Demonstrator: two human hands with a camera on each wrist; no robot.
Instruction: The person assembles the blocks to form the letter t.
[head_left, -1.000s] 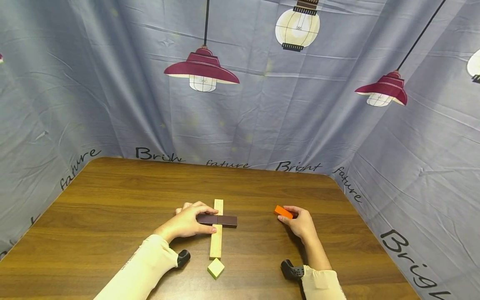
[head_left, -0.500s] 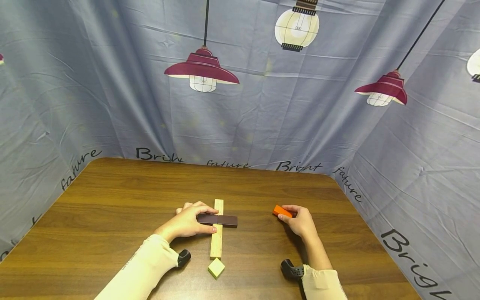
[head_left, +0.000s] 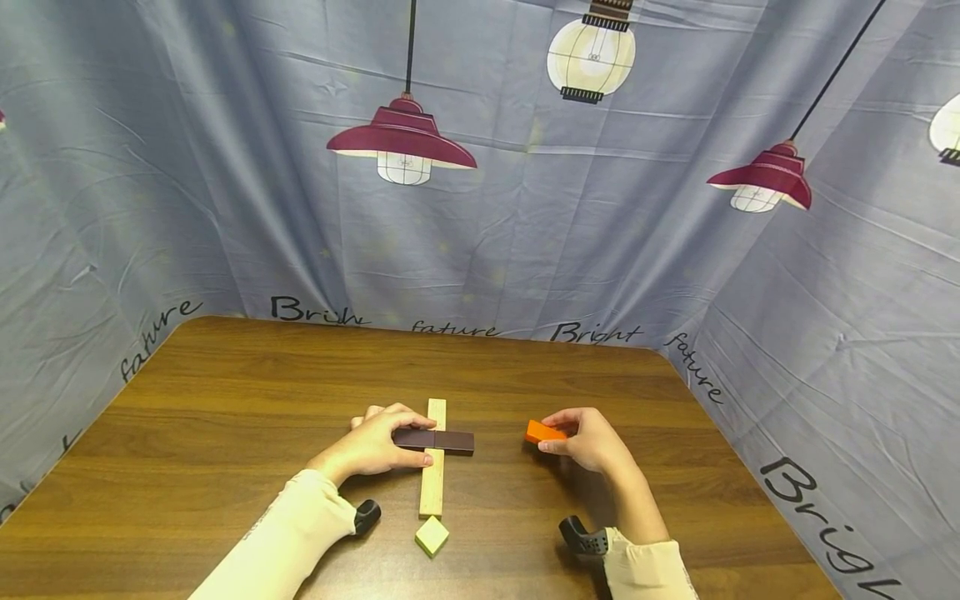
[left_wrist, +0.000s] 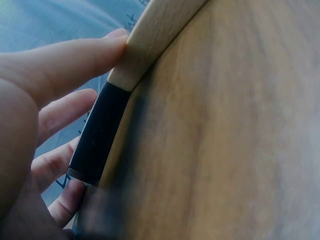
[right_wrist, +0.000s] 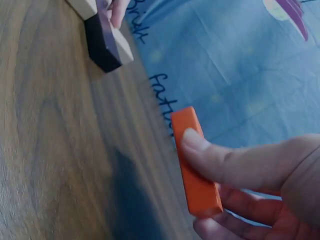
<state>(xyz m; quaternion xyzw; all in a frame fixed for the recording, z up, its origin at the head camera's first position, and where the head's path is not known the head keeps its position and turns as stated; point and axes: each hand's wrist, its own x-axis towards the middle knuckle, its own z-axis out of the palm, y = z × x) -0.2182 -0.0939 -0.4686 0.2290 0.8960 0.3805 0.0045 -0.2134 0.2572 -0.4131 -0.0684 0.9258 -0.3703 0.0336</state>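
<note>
In the head view, two dark brown blocks [head_left: 454,443] lie end to end across a line of pale wooden blocks [head_left: 432,487], forming a cross on the table. My left hand [head_left: 375,442] spans the left dark block; its thumb touches the near pale block, its index fingertip the far one. The left wrist view shows its other fingers behind the dark block [left_wrist: 100,132]. To the right, my right hand [head_left: 592,437] pinches an orange block [head_left: 542,432] between thumb and fingers. In the right wrist view that orange block [right_wrist: 192,170] is raised above the tabletop.
A small light-green square block [head_left: 432,537] lies, turned cornerwise, just off the near end of the pale line. Beneath everything is a brown wood-grain table [head_left: 225,417]. A grey-blue curtain [head_left: 480,250] with printed lamps surrounds its back and sides.
My right hand has moved left with the orange block, closer to the cross, and the block lies more level in the view. The left hand has stayed in place.
</note>
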